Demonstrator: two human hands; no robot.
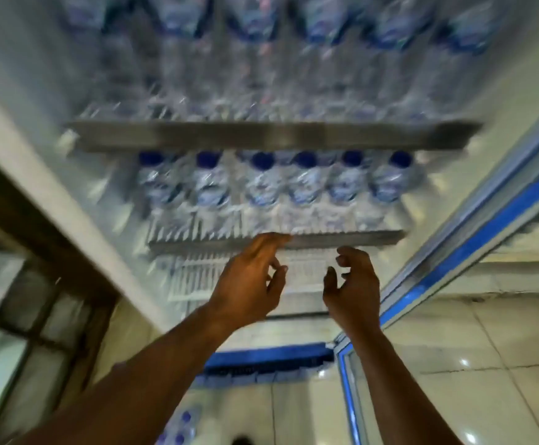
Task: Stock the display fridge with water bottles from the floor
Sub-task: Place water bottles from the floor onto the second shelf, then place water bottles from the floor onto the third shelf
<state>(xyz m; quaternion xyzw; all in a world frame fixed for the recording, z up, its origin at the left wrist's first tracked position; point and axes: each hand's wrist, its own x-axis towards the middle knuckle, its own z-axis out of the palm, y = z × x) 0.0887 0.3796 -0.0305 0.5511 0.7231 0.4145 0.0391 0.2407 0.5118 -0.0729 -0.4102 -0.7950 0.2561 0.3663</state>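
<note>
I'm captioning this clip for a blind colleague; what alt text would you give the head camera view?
Two bare hands, left hand and right hand, reach empty toward an open display fridge, near the front edge of a wire shelf holding a row of blue-capped water bottles. More bottles fill the shelf above, a few stand on the tiled floor, and the image is motion-blurred.

a wire shelf (325, 236) bears six blue-capped bottles (263, 181); more bottles (183, 425) sit on the tiled floor (502, 342).

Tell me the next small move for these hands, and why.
Probably lower both hands to the bottles on the floor and take one. The left hand and right hand are open and hold nothing, and the wire shelf behind them looks bare, while the row above is stocked.
</note>
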